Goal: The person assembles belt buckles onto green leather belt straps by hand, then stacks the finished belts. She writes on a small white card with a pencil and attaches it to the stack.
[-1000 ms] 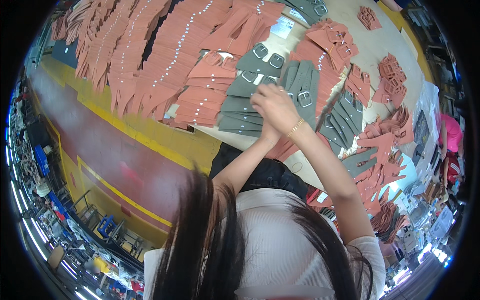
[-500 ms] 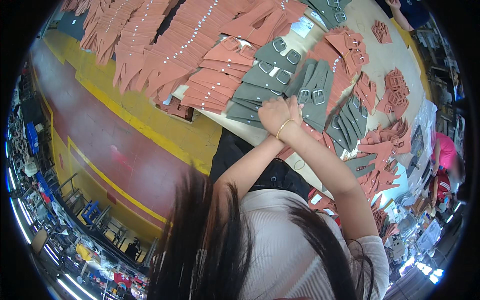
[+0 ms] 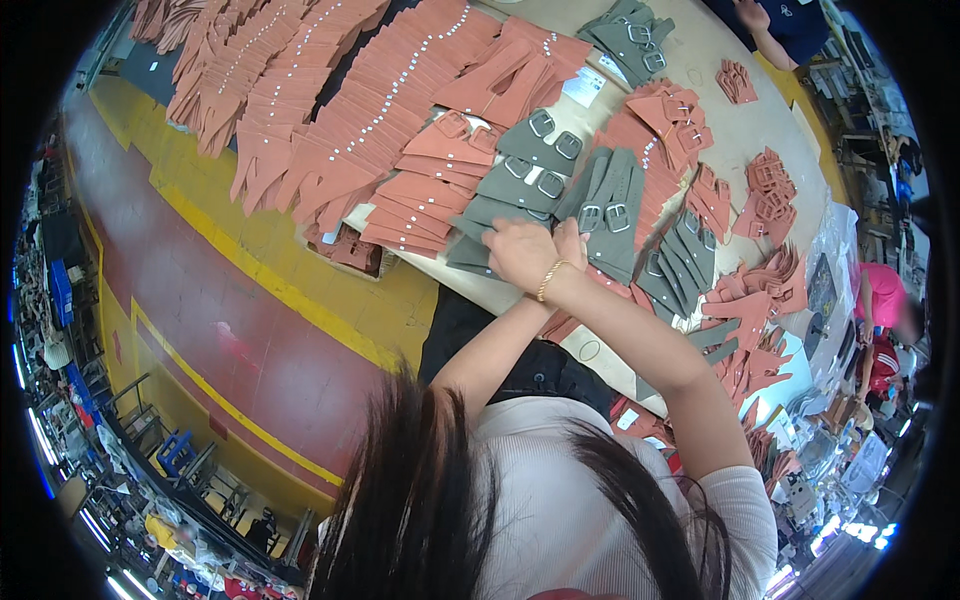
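My forearms cross at the table's near edge, the right over the left. Bent and closed, my right hand [image 3: 522,256] lies on the left side, over the near end of a fanned stack of dark green leather pieces [image 3: 510,182] with silver buckles. My left hand [image 3: 569,244] is beside it, partly covered by the right wrist. Its fingers are pressed together at the lower edge of a bundle of dark green buckle straps [image 3: 626,196]. What lies within either hand's fingers is hidden.
Long fanned rows of salmon-coloured leather pieces [image 3: 385,95] cover the table's left part. Salmon buckle straps [image 3: 668,112] and more green straps [image 3: 684,255] lie to the right. A box [image 3: 350,247] is below the table edge. Another person's hand [image 3: 752,14] shows at far right.
The whole view has shifted, so the table appears lower and more to the left. Against the stacks, my right hand has slid slightly left. My left hand stays by the strap bundle.
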`<state>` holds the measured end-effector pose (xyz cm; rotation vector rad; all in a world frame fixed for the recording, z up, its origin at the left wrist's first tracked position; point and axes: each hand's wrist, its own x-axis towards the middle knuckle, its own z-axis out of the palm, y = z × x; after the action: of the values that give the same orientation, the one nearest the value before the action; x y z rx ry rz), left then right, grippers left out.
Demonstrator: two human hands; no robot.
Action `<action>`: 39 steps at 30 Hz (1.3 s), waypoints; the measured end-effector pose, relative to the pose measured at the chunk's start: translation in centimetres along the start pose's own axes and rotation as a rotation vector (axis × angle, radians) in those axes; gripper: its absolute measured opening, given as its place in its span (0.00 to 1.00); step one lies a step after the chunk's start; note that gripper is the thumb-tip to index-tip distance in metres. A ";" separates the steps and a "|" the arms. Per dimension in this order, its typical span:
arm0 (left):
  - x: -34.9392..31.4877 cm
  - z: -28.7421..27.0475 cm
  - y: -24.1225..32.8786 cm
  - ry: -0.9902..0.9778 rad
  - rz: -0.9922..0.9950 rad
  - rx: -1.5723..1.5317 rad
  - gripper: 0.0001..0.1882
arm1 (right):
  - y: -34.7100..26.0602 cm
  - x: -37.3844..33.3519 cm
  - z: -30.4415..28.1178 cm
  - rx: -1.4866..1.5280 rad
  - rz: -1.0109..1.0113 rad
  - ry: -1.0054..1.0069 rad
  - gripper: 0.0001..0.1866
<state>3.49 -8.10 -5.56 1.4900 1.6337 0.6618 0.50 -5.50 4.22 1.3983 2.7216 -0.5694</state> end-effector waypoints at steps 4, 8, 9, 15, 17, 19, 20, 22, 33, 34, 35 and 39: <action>0.8 -1.5 -0.1 -0.119 -0.040 -0.182 0.14 | 2.1 -1.3 -6.7 0.558 0.061 0.080 0.08; 2.2 -4.7 0.1 -0.476 -0.246 -0.540 0.17 | 5.8 -5.9 -12.3 0.745 0.186 0.357 0.09; 2.8 -5.7 0.0 -0.578 -0.374 -0.687 0.18 | 6.8 -7.4 -13.2 0.646 0.216 0.437 0.08; 4.6 -8.2 1.2 -0.788 -0.592 -0.817 0.29 | 11.7 -11.9 -7.4 -0.154 0.235 0.490 0.06; 4.8 -8.4 1.5 -0.788 -0.621 -0.819 0.32 | 11.3 -12.3 -2.7 -0.117 0.204 0.335 0.04; 4.9 -8.3 1.7 -0.814 -0.611 -0.795 0.32 | 10.7 -12.4 1.1 -0.114 0.194 0.341 0.04; 5.0 -8.2 1.6 -0.824 -0.607 -0.783 0.32 | 10.8 -12.6 2.3 -0.100 0.183 0.445 0.04; 4.9 -7.7 1.8 -0.775 -0.559 -0.639 0.25 | 10.7 -12.7 3.7 -0.053 0.231 0.497 0.05; 8.6 -16.4 11.7 -0.901 -0.285 -0.251 0.17 | 13.2 -16.4 -3.1 0.435 0.547 0.740 0.06; 9.8 -18.1 13.1 -0.924 -0.250 -0.262 0.19 | 13.8 -16.7 -3.6 0.475 0.606 0.776 0.06; 11.5 -19.4 14.4 -0.921 -0.205 -0.185 0.19 | 14.2 -16.9 -3.9 0.513 0.672 0.808 0.05; 20.7 -19.8 18.0 -0.834 0.004 -0.250 0.21 | 15.8 -17.1 -4.2 0.555 0.743 0.766 0.06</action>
<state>-2.54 17.86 15.30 1.3220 0.8704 0.1745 23.82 -9.10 6.49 3.0890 2.1604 -0.8786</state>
